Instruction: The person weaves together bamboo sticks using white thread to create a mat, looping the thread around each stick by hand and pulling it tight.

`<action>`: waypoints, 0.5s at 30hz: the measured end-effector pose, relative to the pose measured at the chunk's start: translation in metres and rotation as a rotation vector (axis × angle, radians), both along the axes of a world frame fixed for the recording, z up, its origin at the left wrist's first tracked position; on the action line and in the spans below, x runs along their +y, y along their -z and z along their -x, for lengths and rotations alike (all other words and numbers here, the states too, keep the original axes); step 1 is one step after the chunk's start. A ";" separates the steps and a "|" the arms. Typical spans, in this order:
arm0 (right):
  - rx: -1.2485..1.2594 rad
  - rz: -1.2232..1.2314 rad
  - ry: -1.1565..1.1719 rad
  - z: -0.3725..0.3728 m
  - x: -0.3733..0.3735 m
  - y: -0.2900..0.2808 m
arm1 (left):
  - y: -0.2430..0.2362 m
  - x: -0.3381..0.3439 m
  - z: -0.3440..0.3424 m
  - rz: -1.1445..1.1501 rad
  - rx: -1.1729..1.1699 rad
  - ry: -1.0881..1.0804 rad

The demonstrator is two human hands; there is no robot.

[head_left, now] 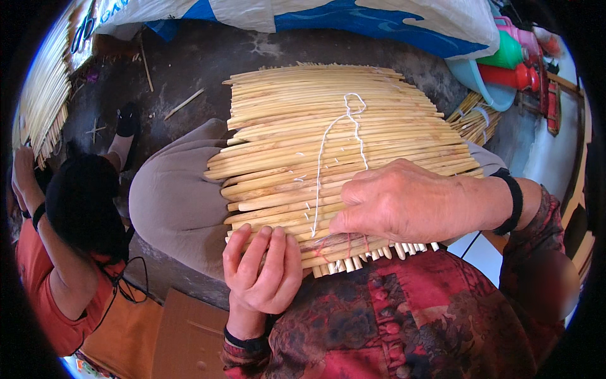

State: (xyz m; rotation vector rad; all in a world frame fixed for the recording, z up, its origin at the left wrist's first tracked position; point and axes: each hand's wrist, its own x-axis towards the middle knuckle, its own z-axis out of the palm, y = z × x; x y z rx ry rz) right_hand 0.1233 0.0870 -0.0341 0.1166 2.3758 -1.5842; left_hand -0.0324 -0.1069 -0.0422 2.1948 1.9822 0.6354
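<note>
Gripping the lower-left corner of the stalk mat [271,148], the left hand [265,271] keeps its fingers close together over the edge, its thumb out of sight; in the head view the mat fills the centre of the frame, spread over knees in grey trousers [177,196], which probably serve as a broad, slightly curved support. The right hand [394,199] lies on the mat's lower part with its fingers curled inward (whether it pinches a needle or a thread end, I cannot tell). White thread [319,180] loops slackly across the middle and drops to the lower edge between the hands, so the left hand seems placed to steady that edge against the right hand's pull or push. Short stalk ends [350,263] stick out below, near red thread. At the right of the frame a tied stalk bundle [476,120] sits beside a light-blue basin [467,79]; loose stalks [41,101] spread at upper left, perhaps so that a co-worker there can reach them.
</note>
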 end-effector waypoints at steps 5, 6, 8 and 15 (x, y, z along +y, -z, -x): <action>0.001 -0.026 -0.044 0.004 0.003 -0.004 | 0.003 -0.001 0.000 -0.020 0.009 0.004; 0.001 -0.027 -0.047 0.005 0.004 -0.005 | 0.002 -0.001 0.000 -0.021 0.009 0.001; 0.010 -0.035 -0.049 0.006 0.005 -0.006 | 0.000 0.000 0.000 -0.005 -0.027 -0.005; -0.010 -0.041 -0.104 0.011 0.008 -0.006 | 0.001 0.000 0.001 0.010 -0.040 -0.012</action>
